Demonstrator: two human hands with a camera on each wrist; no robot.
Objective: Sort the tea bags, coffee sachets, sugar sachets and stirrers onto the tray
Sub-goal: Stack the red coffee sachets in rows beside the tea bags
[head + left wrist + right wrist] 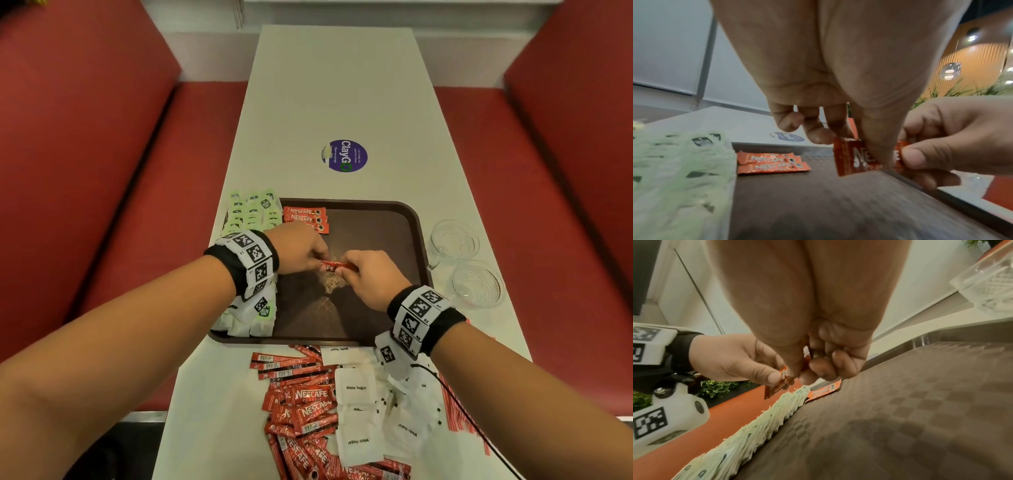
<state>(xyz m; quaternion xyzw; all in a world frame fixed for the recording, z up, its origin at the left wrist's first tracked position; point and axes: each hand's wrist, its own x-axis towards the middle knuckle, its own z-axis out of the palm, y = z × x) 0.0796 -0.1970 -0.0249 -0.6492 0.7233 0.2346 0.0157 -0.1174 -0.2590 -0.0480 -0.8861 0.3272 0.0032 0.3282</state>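
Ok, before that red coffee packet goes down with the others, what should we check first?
1. Both hands hold the red Nescafe coffee sachet: ok, left hand and right hand each pinch an end.
2. Sachet is over the brown plastic tray: ok.
3. Row of red coffee sachets already on the tray has bare space beside it: ok.
4. Pale green tea bags stay apart from the coffee: ok, they lie along the tray's left side.
5. Label faces the same way as the row: cannot tell.
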